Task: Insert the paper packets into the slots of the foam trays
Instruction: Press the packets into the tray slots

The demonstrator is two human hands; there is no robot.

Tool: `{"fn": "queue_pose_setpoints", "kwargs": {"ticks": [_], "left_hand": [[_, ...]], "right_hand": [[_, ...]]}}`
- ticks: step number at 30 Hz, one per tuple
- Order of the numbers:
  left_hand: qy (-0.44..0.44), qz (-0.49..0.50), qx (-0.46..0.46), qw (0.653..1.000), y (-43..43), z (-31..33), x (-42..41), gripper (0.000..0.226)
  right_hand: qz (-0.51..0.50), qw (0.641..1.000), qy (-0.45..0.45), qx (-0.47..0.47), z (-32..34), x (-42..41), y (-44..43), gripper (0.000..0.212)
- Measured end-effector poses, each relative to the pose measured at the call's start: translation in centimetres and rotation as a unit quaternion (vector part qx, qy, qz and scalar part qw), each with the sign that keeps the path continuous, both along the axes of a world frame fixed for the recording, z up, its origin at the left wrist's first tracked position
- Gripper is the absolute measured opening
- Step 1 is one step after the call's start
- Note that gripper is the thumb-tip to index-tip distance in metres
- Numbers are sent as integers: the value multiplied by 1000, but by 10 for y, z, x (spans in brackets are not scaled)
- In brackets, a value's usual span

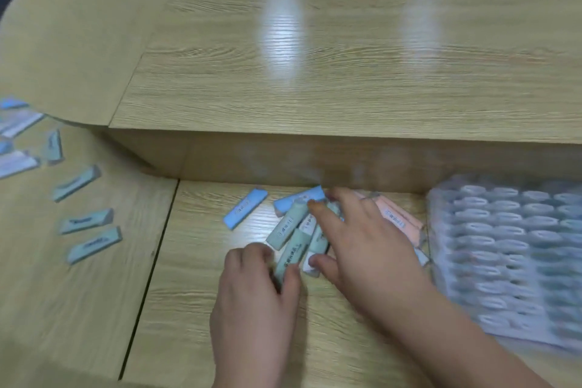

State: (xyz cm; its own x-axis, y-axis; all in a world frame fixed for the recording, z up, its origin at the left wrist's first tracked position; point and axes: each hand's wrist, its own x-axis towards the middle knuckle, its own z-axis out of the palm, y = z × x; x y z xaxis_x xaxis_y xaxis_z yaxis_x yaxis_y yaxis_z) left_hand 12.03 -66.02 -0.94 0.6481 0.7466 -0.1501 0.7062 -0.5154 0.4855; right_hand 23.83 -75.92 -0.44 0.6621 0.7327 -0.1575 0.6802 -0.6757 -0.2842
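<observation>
Dark print runs along the paper packets [287, 225] (blurred by motion), but none of it can be read.

A light wood-grain tabletop [94, 293] is seen, divided by dark seams. Behind it a raised tier [315, 72] of the same wood is set, on which two pale streaks of light are reflected.

Pinching a green packet [294, 250] in the left grip [255, 290], spreading the right grip [362, 239] flat over the packet pile [285, 226] on the counter [195, 293], just beside the blurred foam tray [510, 249] at right.
</observation>
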Motion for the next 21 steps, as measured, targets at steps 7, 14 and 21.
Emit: {"fn": "queue_pose_setpoints", "kwargs": {"ticks": [7,14,21], "left_hand": [[-47,-31,28,998,3,-9,-6,22],[-172,88,-130,973,8,-17,-12,19],[-386,85,-183,900,-6,23,6,29]], "right_hand": [[12,998,51,-19,5,23,5,66],[-23,993,84,76,-2,23,-2,25],[-42,971,60,227,58,10,-63,20]]}}
